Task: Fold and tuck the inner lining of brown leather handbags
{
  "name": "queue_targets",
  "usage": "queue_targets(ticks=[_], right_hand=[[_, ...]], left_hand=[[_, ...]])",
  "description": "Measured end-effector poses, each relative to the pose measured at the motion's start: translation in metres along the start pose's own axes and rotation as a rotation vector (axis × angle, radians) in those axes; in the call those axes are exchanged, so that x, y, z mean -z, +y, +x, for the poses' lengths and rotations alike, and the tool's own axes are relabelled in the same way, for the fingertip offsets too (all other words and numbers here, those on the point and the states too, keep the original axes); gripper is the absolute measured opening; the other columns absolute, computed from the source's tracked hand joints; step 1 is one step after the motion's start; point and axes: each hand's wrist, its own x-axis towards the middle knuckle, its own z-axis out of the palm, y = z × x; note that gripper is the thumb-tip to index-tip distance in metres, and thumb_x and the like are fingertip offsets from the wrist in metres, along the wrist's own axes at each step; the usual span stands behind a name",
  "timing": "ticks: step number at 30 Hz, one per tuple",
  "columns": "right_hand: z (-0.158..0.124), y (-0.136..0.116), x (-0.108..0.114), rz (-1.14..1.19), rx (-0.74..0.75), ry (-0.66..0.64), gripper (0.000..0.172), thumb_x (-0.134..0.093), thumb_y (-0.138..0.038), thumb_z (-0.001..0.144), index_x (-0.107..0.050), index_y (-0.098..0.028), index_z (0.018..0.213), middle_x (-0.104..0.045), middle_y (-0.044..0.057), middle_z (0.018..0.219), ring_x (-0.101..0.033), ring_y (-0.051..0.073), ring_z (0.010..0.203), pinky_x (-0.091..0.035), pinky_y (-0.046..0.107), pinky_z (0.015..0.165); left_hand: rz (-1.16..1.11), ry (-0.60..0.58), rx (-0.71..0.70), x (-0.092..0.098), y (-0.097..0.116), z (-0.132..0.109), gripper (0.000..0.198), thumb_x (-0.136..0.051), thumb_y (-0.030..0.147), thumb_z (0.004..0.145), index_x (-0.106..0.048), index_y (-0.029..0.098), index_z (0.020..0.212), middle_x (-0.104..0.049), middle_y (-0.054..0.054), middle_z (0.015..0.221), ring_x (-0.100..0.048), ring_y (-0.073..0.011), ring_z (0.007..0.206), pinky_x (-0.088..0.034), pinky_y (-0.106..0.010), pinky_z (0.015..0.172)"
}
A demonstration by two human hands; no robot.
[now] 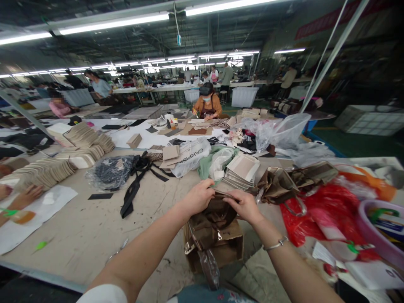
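A brown bag with metal fittings hangs upright between my forearms, near the table's front edge. My left hand pinches the left part of its top edge, and my right hand grips the same edge a little to the right. Under and behind the bag shows an open brown cardboard box. A plastic-wrapped strip dangles from the bag's front. Just beyond my hands lies a stack of beige panels.
Scissors lie left of my left forearm. Black straps and a plastic-wrapped black bundle are farther left. Red plastic, a purple basin and more brown bags crowd the right. A person sits opposite.
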Motion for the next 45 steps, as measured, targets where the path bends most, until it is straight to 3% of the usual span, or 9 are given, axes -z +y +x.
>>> queue_targets(ticks=[6,11,17,34,41,45], right_hand=[[0.001,0.001,0.001,-0.029,-0.045,0.001,0.017,-0.056,-0.033,0.085,-0.07,-0.025,0.09,-0.07,0.002,0.084,-0.063,0.018,0.078,-0.05,0.029,0.071],[0.002,0.001,0.001,-0.002,-0.07,0.011,0.016,-0.057,-0.033,0.085,-0.07,-0.025,0.089,-0.07,0.001,0.083,-0.063,0.018,0.079,-0.049,0.028,0.072],[0.003,0.002,0.001,-0.004,-0.056,0.002,0.019,-0.056,-0.037,0.085,-0.07,-0.025,0.084,-0.07,0.002,0.083,-0.064,0.018,0.078,-0.05,0.028,0.072],[0.005,0.005,0.004,0.069,-0.083,-0.02,0.017,-0.059,-0.036,0.083,-0.071,-0.024,0.088,-0.069,0.002,0.081,-0.063,0.018,0.077,-0.049,0.029,0.07],[0.009,0.0,0.01,0.069,-0.129,-0.071,0.03,-0.062,-0.043,0.08,-0.069,-0.023,0.102,-0.071,0.004,0.096,-0.066,0.02,0.086,-0.051,0.031,0.078],[0.015,0.001,0.009,0.011,-0.088,-0.086,0.023,-0.059,-0.04,0.083,-0.071,-0.025,0.094,-0.071,0.002,0.091,-0.065,0.019,0.083,-0.051,0.03,0.076]], left_hand=[[-0.143,-0.072,-0.058,0.009,0.007,0.003,0.005,-0.064,0.018,0.071,-0.065,0.016,0.067,-0.057,-0.008,0.109,-0.053,-0.0223,0.103,-0.044,-0.037,0.092],[-0.121,0.009,0.131,0.007,0.004,0.003,0.016,-0.062,0.024,0.076,-0.066,0.015,0.063,-0.061,-0.009,0.106,-0.058,-0.0195,0.095,-0.048,-0.033,0.086],[-0.063,-0.002,0.269,0.003,0.001,0.004,0.018,-0.062,0.025,0.078,-0.067,0.015,0.064,-0.064,-0.005,0.08,-0.06,-0.0148,0.073,-0.049,-0.026,0.07],[0.114,-0.034,0.353,-0.001,0.003,0.012,0.02,-0.058,0.027,0.081,-0.062,0.015,0.066,-0.06,-0.005,0.071,-0.057,-0.017,0.067,-0.044,-0.027,0.062],[0.102,-0.029,0.327,-0.003,-0.002,0.012,0.02,-0.057,0.025,0.081,-0.062,0.015,0.064,-0.059,-0.005,0.07,-0.056,-0.0169,0.067,-0.043,-0.027,0.062],[0.056,-0.065,0.318,0.001,-0.003,0.014,0.019,-0.06,0.024,0.079,-0.061,0.015,0.061,-0.059,-0.004,0.07,-0.055,-0.0154,0.067,-0.041,-0.025,0.061]])
